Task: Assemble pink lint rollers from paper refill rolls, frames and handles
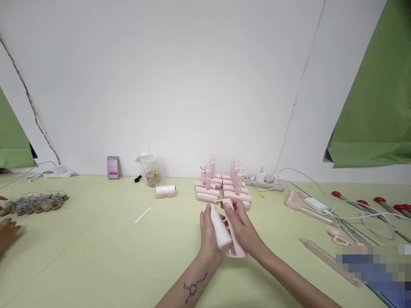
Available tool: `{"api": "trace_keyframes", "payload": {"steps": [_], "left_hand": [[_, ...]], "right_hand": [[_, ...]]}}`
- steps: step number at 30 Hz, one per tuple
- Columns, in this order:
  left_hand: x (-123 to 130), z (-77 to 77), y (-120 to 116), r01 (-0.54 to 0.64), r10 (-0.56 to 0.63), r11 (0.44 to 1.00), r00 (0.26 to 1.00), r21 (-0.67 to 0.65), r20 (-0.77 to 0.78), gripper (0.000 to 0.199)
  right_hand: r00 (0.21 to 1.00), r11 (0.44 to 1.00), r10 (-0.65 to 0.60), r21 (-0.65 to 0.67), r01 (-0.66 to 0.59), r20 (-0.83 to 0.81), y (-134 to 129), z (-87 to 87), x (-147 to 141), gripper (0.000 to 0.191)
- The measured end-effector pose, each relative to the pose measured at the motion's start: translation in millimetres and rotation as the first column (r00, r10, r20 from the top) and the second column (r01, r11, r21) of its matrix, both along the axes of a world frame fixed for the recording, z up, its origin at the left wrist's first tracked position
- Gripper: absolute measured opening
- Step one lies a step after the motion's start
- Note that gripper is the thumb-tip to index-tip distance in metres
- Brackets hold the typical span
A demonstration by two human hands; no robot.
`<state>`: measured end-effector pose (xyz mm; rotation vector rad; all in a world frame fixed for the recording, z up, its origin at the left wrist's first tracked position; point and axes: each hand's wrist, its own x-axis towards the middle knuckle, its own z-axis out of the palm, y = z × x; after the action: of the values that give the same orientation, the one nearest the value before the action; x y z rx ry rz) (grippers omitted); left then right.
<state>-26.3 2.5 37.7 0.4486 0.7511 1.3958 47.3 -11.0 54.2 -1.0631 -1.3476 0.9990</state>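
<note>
A white roll [220,229] is gripped by my left hand [208,233], thumb on top, near the middle of the table's front. Right beside it, my right hand [240,222] holds a curved pale pink cover [236,244] by its upper part. The cover lies along the roll's right side; whether the two are joined cannot be made out. Behind my hands, pink and white rolls [207,197] lie in two stacks, with small pink bottles [238,184] standing on them. Another white roll [165,191] lies further left, and a thin white strip [143,215] rests in front of it.
A plastic bag [151,171] and a phone [113,167] stand by the wall. Small jars [38,202] and another person's hand [9,233] are at far left. At right are a power strip [266,185], cables, clear tubes [330,262] and red-ended tools [362,203].
</note>
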Motion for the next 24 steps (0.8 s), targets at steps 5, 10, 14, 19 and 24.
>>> {"api": "trace_keyframes", "payload": {"steps": [5,10,14,19,24], "left_hand": [[-3,-2.8,-5,-0.058,0.079,0.987,0.986,0.147,-0.145,0.03],[-2,-5.3,-7,-0.018,0.05,0.987,0.979,0.16,-0.198,0.031],[-3,-6.9,-10,0.086,-0.026,0.968,0.969,0.236,-0.244,0.035],[-26,-10.7,-10,0.43,-0.266,0.858,0.84,0.28,-0.473,0.051],[-60,-16.8,-16,0.636,-0.087,0.748,0.38,0.192,-0.921,0.07]], "right_hand": [[0.998,1.0,0.019,-0.013,-0.019,-0.052,10,-11.4,-1,0.028],[0.999,0.999,0.047,-0.01,-0.047,-0.019,2,-3.4,-2,0.027],[0.996,1.0,-0.016,0.022,0.014,0.083,-1,-6.1,-3,0.028],[0.951,0.998,0.053,0.027,-0.064,0.303,-4,-11.2,16,0.025],[0.755,0.981,0.14,0.013,-0.193,0.641,-18,-21.4,44,0.009]]}}
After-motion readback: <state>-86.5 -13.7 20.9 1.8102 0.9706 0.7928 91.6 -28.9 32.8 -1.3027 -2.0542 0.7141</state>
